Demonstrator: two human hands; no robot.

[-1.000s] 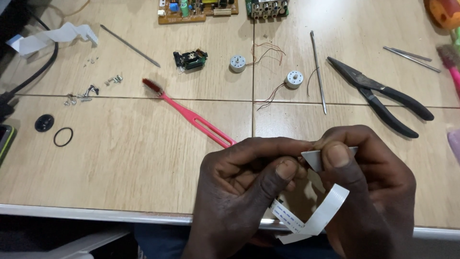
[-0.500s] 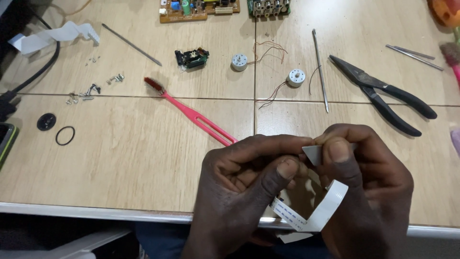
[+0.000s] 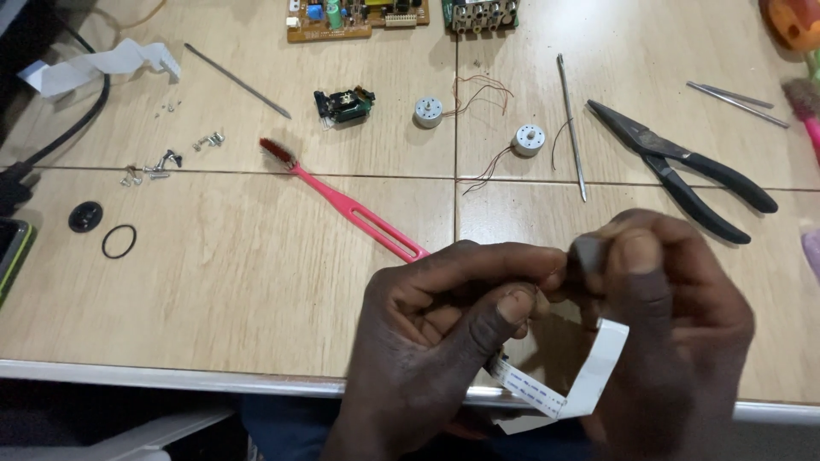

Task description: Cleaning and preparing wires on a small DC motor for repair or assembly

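Wooden table (image 3: 222,290), pale, with dark seam lines, carries all items. Left hand (image 3: 444,341) and right hand (image 3: 662,333) meet at the near edge, fingertips pinched together on one end of a flat ribbon cable (image 3: 589,376). Cable is white, thin and wide; it loops down from the pinch, folds back on itself below the hands, and shows faint blue markings on the lower run. The pinched end is hidden by the fingers. Black-handled pliers (image 3: 683,171) lie well apart, upper right, jaws together. Pink toothbrush (image 3: 346,201) lies diagonally, its handle end just beside the left hand. Long metal rod (image 3: 571,124) lies left of the pliers. Two small round motors (image 3: 429,111) (image 3: 529,140) with thin wires sit mid-table. Loose screws (image 3: 162,158) are scattered at left.
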